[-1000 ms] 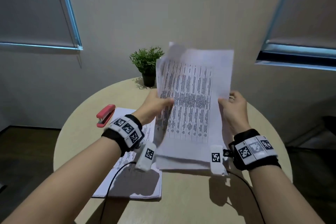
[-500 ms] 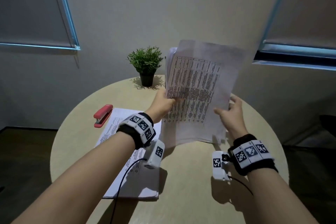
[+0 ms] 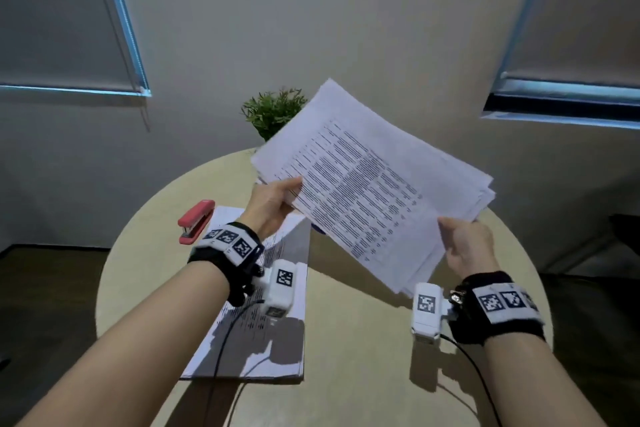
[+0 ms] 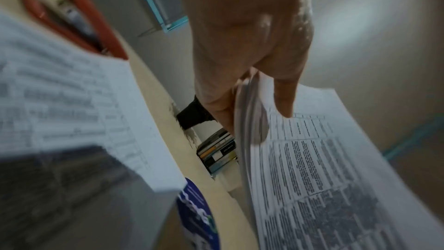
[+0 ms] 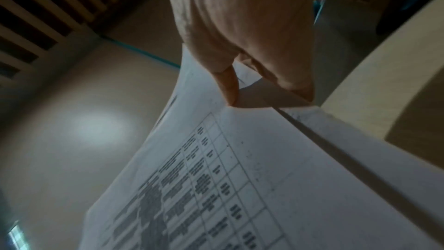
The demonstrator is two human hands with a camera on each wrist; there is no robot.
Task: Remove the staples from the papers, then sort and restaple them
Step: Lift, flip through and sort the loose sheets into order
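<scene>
Pale wood, round, the surface [image 3: 363, 340] stands against a plain grey wall with blinds on both sides; I see a second flat stack of printed sheets [image 3: 273, 288] at its left, a red stapler [image 3: 195, 221] just beside that stack's far corner, and a small potted green plant [image 3: 272, 111] at the far edge. My left hand [image 3: 273, 204] and right hand [image 3: 465, 246] each hold a pinching grip on opposite edges of the loose white printed papers [image 3: 367, 198], tilted in the air above the surface's open right half.

White papers [image 3: 363, 191] with black print, red stapler [image 3: 196, 221], beige table [image 3: 360, 357]
</scene>
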